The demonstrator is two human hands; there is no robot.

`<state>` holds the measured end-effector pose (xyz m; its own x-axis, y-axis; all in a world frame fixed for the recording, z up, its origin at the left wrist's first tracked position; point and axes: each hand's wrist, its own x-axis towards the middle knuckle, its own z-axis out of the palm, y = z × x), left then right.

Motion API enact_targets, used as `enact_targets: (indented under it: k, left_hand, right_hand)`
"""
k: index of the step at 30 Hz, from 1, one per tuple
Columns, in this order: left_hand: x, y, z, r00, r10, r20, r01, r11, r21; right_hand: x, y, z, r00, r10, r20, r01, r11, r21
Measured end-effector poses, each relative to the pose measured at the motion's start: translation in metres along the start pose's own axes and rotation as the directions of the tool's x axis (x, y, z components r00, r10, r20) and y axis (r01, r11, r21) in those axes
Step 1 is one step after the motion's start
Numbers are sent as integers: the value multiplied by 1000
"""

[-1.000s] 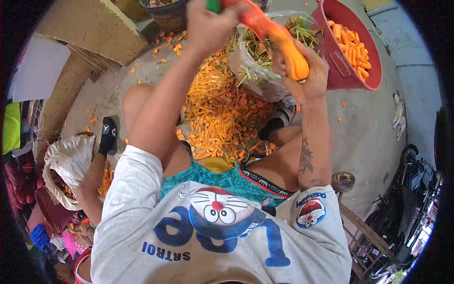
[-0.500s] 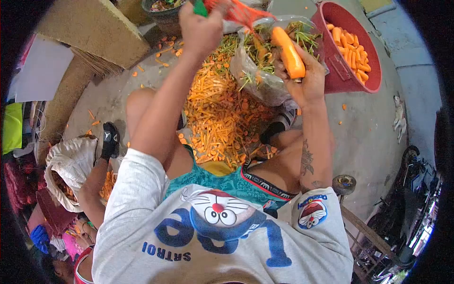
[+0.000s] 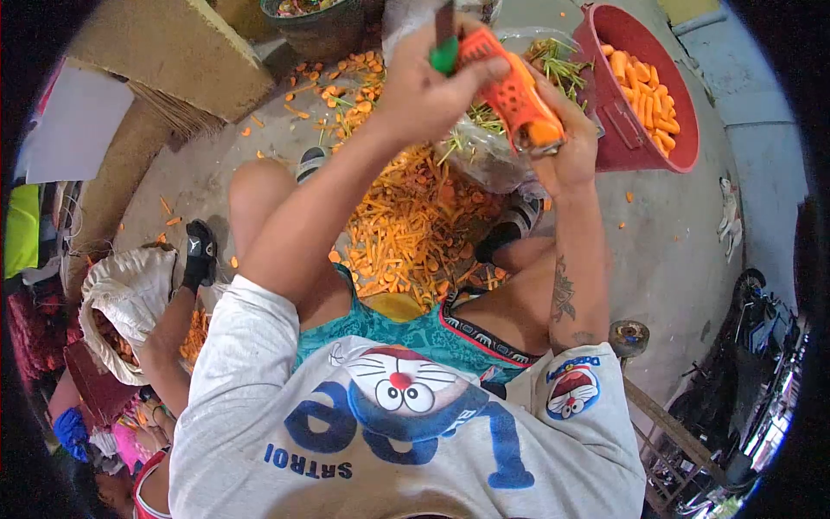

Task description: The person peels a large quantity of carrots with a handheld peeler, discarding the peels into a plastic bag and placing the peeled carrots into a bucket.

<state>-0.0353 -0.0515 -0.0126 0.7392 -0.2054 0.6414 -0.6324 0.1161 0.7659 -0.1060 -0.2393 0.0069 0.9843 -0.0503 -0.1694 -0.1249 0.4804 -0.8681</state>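
Observation:
My right hand [image 3: 567,152] grips an orange carrot [image 3: 519,97] by its near end and holds it over a clear plastic bag [image 3: 486,154] of green carrot tops. My left hand [image 3: 422,97] is closed on a green-handled peeler [image 3: 444,52], which rests against the carrot's upper side. Below both hands, a heap of orange peelings [image 3: 406,227] lies on the ground between my legs.
A red tub [image 3: 607,114] with several peeled carrots stands at the right. A dark basket [image 3: 313,24] and a cardboard slab [image 3: 173,52] lie at the top left. Another person's arm [image 3: 169,336] reaches by a white sack [image 3: 130,298]. A motorbike [image 3: 743,346] is parked at the right.
My left hand swung the peeler out past the carrot's far tip, then came back onto the carrot. The right hand kept the carrot in nearly the same place.

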Motion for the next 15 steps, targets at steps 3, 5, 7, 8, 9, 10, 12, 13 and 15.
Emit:
enact_targets:
  k: [3, 5, 7, 8, 9, 10, 12, 13, 15]
  left_hand:
    - [25, -12, -30, 981, -97, -167, 98, 995, -2]
    - [34, -10, -45, 948, -109, -299, 114, 993, 0]
    - [22, -3, -24, 956, -150, -252, 138, 988, -65]
    - [10, 4, -13, 958, -202, -204, 179, 976, -126]
    - [-3, 16, -9, 972, -225, -65, 224, 974, -18]
    - [0, 11, -9, 971, -229, -70, 228, 974, -19]
    - [15, -3, -13, 986, 34, -164, -28, 999, 38]
    - [27, -12, -32, 974, 54, -219, -15, 984, 178]
    - [31, -11, -50, 928, -235, -289, 240, 971, -20]
  right_hand:
    - [0, 1, -6, 971, -7, 237, 19, 999, -50]
    - [4, 2, -13, 966, 23, 257, -30, 999, 24]
    - [5, -3, -5, 957, 50, 284, -79, 993, 90]
    - [1, -3, 8, 992, 40, 117, -44, 999, 28]
    - [-1, -3, 15, 998, 20, -53, -22, 999, -38]
    - [-1, -3, 12, 998, 25, -53, -27, 999, -40]
    - [-5, -2, 2, 983, 65, 171, -67, 998, 6]
    - [-2, 0, 0, 980, 67, 189, -78, 995, 56]
    - [-1, 3, -6, 979, 70, 190, -86, 993, 79]
